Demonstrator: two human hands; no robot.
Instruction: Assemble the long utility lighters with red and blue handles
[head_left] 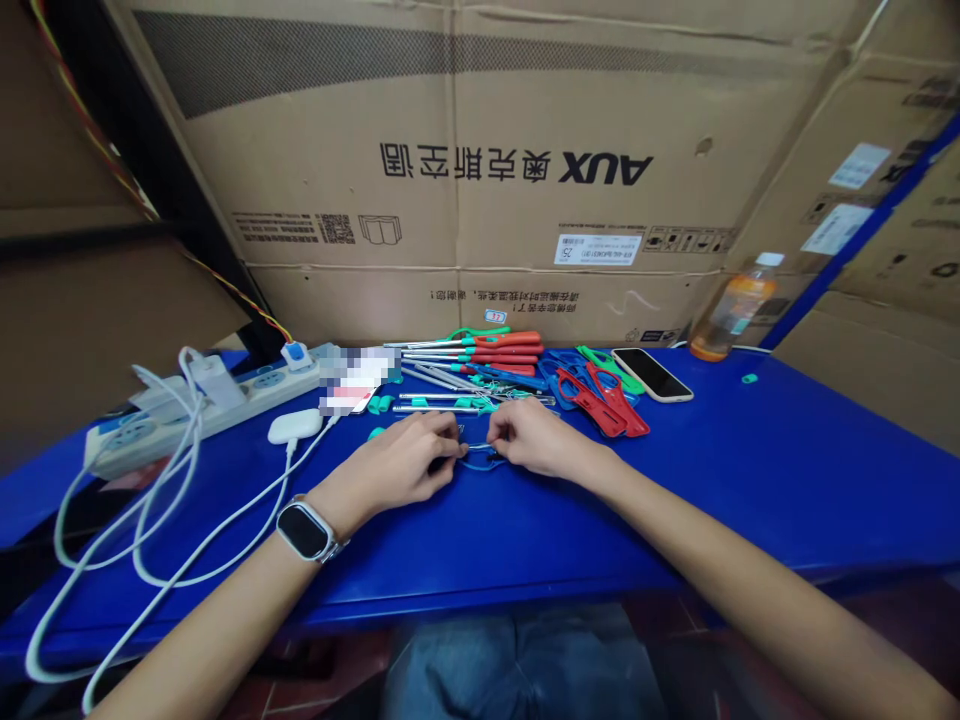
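Note:
My left hand point(420, 455), with a watch point(304, 530) on its wrist, has its fingertips pinched on one end of a thin wire point(480, 463). My right hand point(534, 437) pinches the other end, a short way to the right. The wire looks blue and whitish, loops just above the blue table point(570, 530), and has a small dark piece near the right fingertips. Just beyond both hands lie long metal tubes point(435, 403) with green ends. Behind these is a pile of long-necked lighters with red handles point(510, 345). Red handle shells point(600, 400) lie right of my right hand.
A power strip point(247, 395) with white cables point(195, 480) and a white charging case point(295, 427) occupies the left. At the right are a phone point(652, 375) and an orange drink bottle point(733, 310). A large cardboard box point(480, 220) walls off the back.

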